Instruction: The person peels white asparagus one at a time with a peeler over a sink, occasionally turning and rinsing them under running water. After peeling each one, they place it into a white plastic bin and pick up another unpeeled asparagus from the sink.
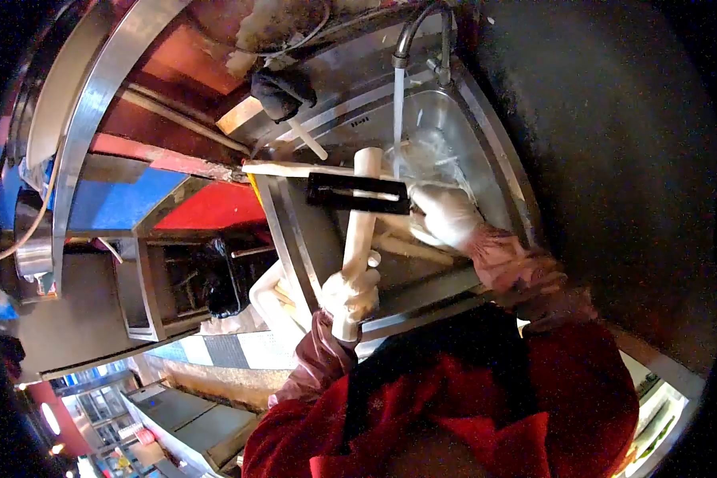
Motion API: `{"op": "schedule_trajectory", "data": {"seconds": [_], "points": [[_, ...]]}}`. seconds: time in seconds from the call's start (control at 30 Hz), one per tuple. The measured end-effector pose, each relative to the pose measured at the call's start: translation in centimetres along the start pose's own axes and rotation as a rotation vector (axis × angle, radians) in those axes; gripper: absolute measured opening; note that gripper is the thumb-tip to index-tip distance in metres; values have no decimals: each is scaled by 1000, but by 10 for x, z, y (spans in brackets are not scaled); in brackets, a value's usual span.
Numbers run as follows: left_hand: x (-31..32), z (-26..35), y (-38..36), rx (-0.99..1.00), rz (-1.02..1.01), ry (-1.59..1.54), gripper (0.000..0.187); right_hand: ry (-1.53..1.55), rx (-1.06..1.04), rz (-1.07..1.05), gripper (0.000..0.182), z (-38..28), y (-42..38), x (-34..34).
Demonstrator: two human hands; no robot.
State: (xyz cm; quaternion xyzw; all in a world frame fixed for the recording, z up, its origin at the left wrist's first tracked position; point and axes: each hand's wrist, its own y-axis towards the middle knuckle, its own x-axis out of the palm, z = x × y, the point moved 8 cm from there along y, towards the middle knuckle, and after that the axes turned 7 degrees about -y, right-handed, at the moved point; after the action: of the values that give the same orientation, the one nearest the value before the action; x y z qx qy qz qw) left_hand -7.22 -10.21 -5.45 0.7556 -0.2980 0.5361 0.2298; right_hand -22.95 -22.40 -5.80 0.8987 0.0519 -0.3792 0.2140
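Observation:
My left hand (350,295), in a pale glove, is closed around the lower end of a long, pale, peeled-looking root or stem (360,235), which points up over the sink. Across its upper part lies a black peeler-like tool (319,191) with a long slot. At the tool's right end is my right hand (450,217), also gloved, its fingers closed and slightly blurred; it appears to grip the tool. More long pale pieces (414,248) lie in the sink below my hands.
Water runs from a curved tap (402,57) into the right part of the metal sink (486,147). A dark cloth-like bundle (283,94) rests at the back left. Left of the sink are a red panel (215,205) and a black plastic bag (219,279).

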Motion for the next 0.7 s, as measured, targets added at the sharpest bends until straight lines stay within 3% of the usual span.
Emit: {"op": "schedule_trajectory", "data": {"seconds": [0.07,0.1,0.17,0.2,0.23,0.27,0.3,0.33,0.37,0.43,0.47,0.5,0.57,0.6,0.63,0.7], "points": [[2,-4,-1,8,18,29,56,94,371,-133,20,57,3,28],[4,-7,0,10,34,59,57,-44,550,-273,19,88,10,36],[0,3,-2,-37,385,658,59,474,570,-199,22,123,6,55],[-12,20,-3,75,520,977,58,744,646,-346,26,95,4,47],[4,24,4,156,507,1322,55,1011,723,-500,29,53,-1,37],[-3,32,2,202,673,1513,58,1182,842,-545,30,38,-9,49],[-9,41,-3,241,845,1702,61,1354,965,-580,31,19,-17,60],[-12,49,-3,176,936,2106,76,1362,1060,-383,24,-5,-17,49],[1,38,3,266,900,2273,89,1326,1060,-329,24,-6,-14,56],[-2,26,14,419,628,2419,89,1623,754,-260,30,-19,7,60],[8,16,20,502,483,2447,88,1562,896,-247,32,-6,2,69],[16,17,23,504,482,2448,88,1562,894,-247,32,-3,4,66],[-32,12,21,21,621,1132,66,1553,890,-381,38,-8,3,63],[-37,-7,21,-40,528,666,49,1568,933,-328,33,-17,5,55],[-42,-11,23,-3,474,535,49,1559,931,-339,33,-15,5,56],[-35,-9,27,40,374,587,46,1176,815,-301,28,7,7,53]]}}
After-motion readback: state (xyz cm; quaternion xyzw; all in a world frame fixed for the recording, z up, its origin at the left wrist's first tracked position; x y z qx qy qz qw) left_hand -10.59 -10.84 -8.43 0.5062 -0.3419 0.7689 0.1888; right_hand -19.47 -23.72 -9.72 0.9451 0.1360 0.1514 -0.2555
